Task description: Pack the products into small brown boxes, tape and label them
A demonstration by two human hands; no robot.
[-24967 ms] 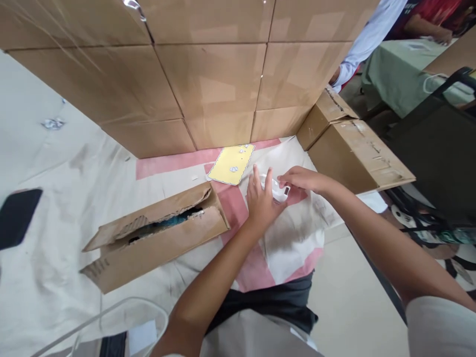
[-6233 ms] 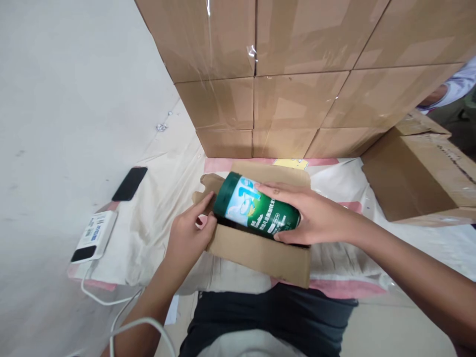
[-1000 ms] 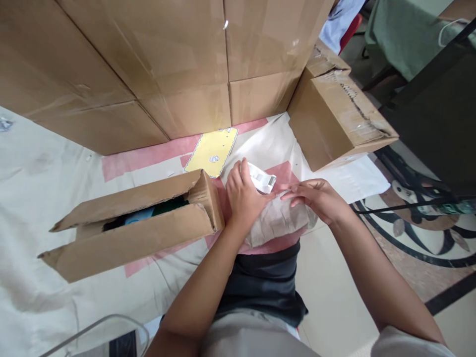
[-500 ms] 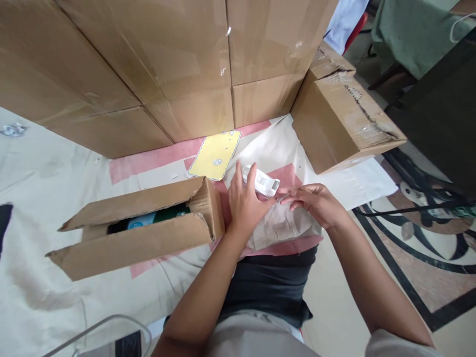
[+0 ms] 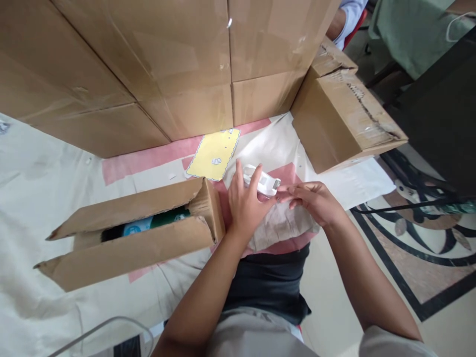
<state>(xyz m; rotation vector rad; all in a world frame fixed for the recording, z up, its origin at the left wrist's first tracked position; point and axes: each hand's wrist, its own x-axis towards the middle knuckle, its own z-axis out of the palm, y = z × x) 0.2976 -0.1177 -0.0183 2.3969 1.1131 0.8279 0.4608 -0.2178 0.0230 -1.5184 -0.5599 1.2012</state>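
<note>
My left hand (image 5: 245,201) is wrapped round a white tape dispenser (image 5: 265,183), with the fingers over its far side and the thumb along the near side. The dispenser's cutter end points right, towards my right hand (image 5: 314,201). The fingertips of my right hand are pinched together right at that end, beside my left thumb. Whatever lies between them is too small to make out. Just beyond my left hand lies a yellow paper sheet (image 5: 211,153) with a wavy edge and small drawings.
Large taped cardboard boxes (image 5: 189,59) wall off the far side. An open long box (image 5: 137,263) with dark green and blue contents lies to the left. Another carton (image 5: 330,124) stands at the right. A person's sleeve (image 5: 351,20) shows behind it. A grey cable (image 5: 104,325) curves at lower left.
The two hands and the dispenser have barely shifted; the right fingers stay at its cutter end. The view has moved slightly, and a person's arm now shows behind the boxes at the top right.
</note>
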